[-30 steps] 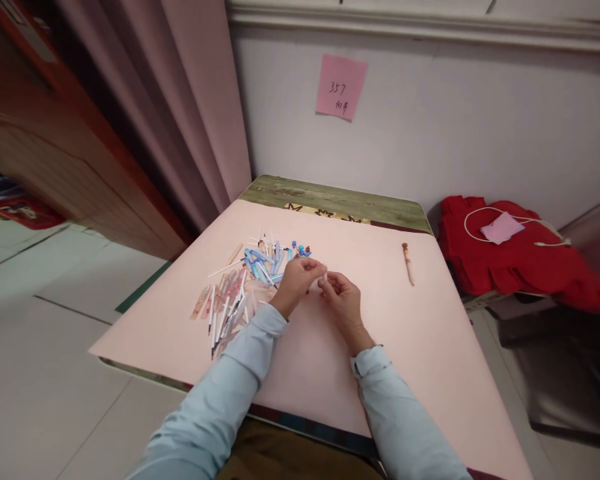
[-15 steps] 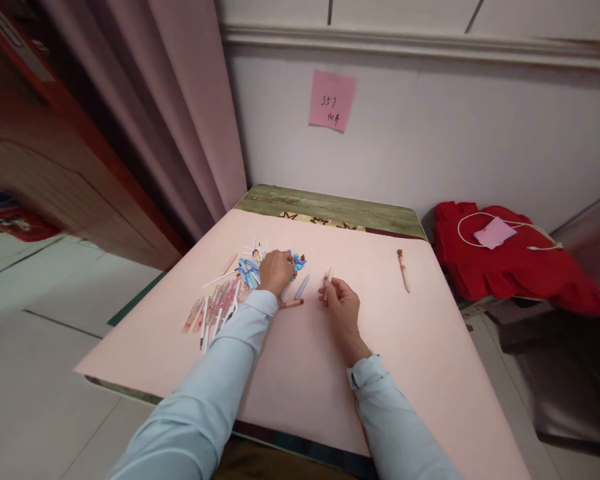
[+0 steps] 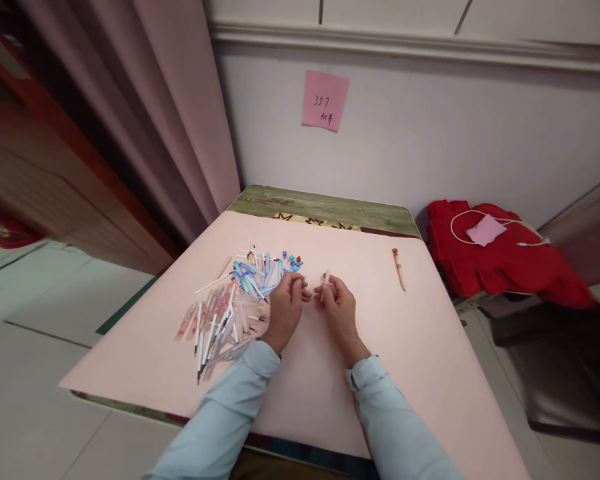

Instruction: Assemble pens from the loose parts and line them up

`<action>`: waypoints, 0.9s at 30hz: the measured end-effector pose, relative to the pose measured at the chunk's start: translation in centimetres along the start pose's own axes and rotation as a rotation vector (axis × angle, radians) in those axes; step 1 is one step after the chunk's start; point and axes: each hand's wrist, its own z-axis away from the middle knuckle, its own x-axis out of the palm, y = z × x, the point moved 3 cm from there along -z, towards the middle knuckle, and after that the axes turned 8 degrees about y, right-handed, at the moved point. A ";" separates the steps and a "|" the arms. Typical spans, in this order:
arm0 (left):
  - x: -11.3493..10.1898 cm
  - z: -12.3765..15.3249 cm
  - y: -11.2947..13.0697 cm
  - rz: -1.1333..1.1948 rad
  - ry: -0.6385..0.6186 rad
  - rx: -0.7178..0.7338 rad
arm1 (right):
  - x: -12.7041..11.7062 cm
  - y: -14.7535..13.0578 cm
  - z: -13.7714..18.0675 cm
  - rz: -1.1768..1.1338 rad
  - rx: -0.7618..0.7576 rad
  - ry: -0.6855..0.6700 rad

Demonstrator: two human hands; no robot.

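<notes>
My right hand (image 3: 336, 307) pinches a short pale pen barrel (image 3: 327, 276) upright above the pink sheet (image 3: 390, 333). My left hand (image 3: 286, 308) is close beside it, fingers curled around a small pen part that I cannot make out. Just left of my hands lies a pile of pen parts (image 3: 235, 293): white refills, clear pink barrels and blue caps. A single assembled pen (image 3: 399, 268) with a brown top lies apart to the right.
The pink sheet covers a table whose green wooden edge (image 3: 325, 203) shows at the back by the wall. A pink sticky note (image 3: 324, 100) is on the wall. A red cloth (image 3: 500, 257) with a white cable lies to the right. A pink curtain (image 3: 180, 113) hangs left.
My left hand reached into the pile of parts half a second ago and has come back beside my right hand. The right hand has kept its pen barrel almost still.
</notes>
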 end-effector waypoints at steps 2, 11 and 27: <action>0.3 0.7 -0.2 -0.065 -0.048 0.083 | -0.1 0.2 -0.1 -0.018 0.000 0.016; -1.4 -1.1 -0.5 -0.854 0.004 0.343 | 0.0 0.3 0.1 -0.021 0.051 0.081; 0.0 -0.4 0.2 -1.071 -0.062 0.323 | -0.2 -0.4 0.0 -0.028 0.004 0.087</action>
